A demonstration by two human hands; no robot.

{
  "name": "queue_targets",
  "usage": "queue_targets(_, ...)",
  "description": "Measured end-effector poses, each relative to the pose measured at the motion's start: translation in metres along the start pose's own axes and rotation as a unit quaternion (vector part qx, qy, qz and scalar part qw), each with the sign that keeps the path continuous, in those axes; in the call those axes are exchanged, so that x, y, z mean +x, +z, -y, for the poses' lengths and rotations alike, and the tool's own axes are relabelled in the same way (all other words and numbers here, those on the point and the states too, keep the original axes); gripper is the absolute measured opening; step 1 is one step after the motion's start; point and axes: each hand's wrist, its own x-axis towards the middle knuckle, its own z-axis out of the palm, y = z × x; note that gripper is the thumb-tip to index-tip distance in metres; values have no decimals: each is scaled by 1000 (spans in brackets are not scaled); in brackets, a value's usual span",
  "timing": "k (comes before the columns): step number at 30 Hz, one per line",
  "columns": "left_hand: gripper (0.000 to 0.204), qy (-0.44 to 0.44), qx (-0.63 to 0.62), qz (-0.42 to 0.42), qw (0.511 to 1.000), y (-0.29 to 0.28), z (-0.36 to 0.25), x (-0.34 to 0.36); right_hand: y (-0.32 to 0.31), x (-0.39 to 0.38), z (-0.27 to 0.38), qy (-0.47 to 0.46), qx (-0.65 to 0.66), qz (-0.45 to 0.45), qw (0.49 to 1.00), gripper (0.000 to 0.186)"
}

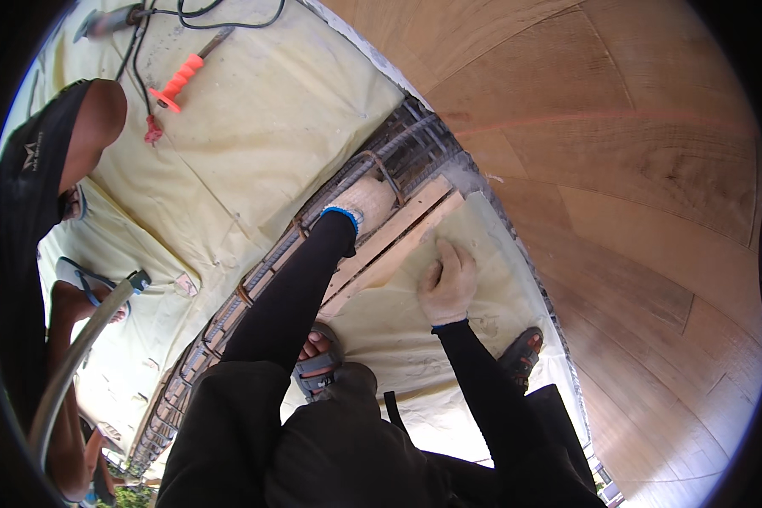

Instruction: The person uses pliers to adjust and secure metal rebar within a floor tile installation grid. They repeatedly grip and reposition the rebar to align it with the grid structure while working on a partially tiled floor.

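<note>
My left hand [366, 204], in a white knit glove with a blue cuff, reaches down into a trench of steel rebar [413, 135]. A bent rebar loop [383, 169] rises right beside it. Its fingers are hidden, so I cannot tell whether they grip anything. Two wooden strips [410, 211] lie side by side along the trench edge, next to that hand. My right hand [449, 286], gloved as well, rests on the pale yellow sheet [381, 317] to the right of the strips. Its fingers are loosely bent and slightly apart, with nothing visible in them.
An orange-handled chisel [178, 82], a power tool [110, 21] and a black cable [138, 63] lie on the sheeting at the upper left. Another person's bent leg [93, 127] and a metal-handled tool [89, 339] are at left. A curved plywood wall [618, 169] stands right.
</note>
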Motion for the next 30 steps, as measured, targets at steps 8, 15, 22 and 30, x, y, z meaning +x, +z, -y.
queue_targets(8,31,12,-63,62,996,-4,13,6,1,1,4,-3,7,6,1000,46)
queue_targets(15,41,-80,-151,28,985,-26,-9,8,1,-1,2,-4,-1,-5,1000,45)
queue_targets(22,56,-89,-216,55,971,24,14,63,-6,-1,0,8,-11,-9,1000,45)
queue_targets(30,69,-224,-257,-23,940,87,40,111,1,0,4,-2,5,-4,1000,46)
